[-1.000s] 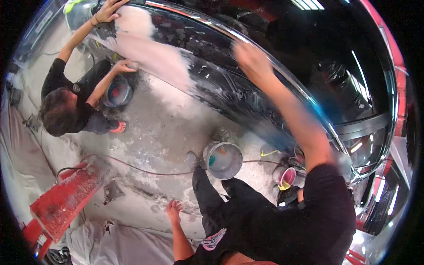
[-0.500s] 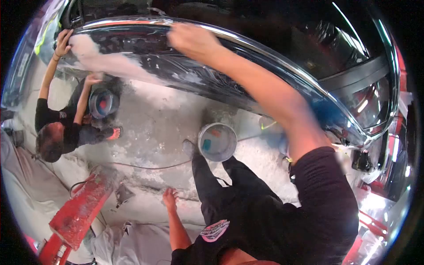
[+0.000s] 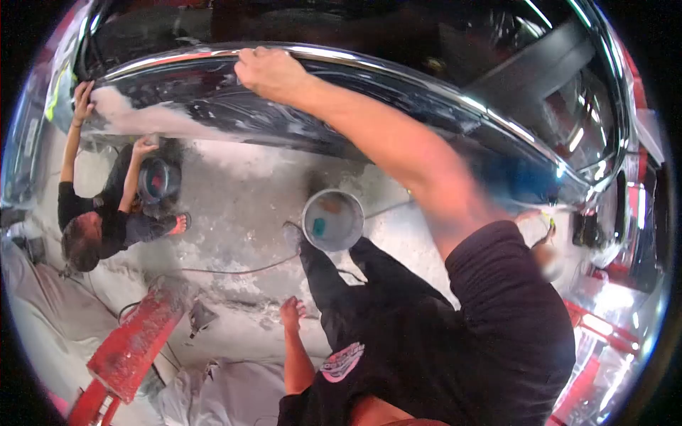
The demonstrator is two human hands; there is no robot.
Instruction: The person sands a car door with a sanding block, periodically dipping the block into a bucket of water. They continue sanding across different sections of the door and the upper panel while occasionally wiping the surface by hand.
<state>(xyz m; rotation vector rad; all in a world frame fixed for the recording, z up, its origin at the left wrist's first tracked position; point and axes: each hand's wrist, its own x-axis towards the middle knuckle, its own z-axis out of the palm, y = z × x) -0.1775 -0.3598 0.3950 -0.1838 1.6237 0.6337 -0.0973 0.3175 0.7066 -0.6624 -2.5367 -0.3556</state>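
My right hand (image 3: 270,73) is on the upper part of the dark car door panel (image 3: 213,96), just below the chrome window strip (image 3: 341,55). Its fingers are bent and pressed together, and whatever lies under them is hidden. My left hand (image 3: 292,311) hangs low beside my black trousers, fingers apart and curled a little, holding nothing. Pale, sanded-looking patches (image 3: 117,110) mark the panel at the left. On the floor by my feet stands a round bucket (image 3: 308,228) with a green piece and an orange-brown shape inside.
At the left a co-worker (image 3: 89,231) crouches, one hand on the car and the other holding something small near a second bucket (image 3: 158,180). A red metal stand (image 3: 135,348) rises at the lower left. A thin hose (image 3: 241,272) crosses the floor by grey sheeting (image 3: 220,394).
My right hand has moved left along the door's upper edge. The whole view has shifted somewhat, and my left hand now appears slightly farther right.
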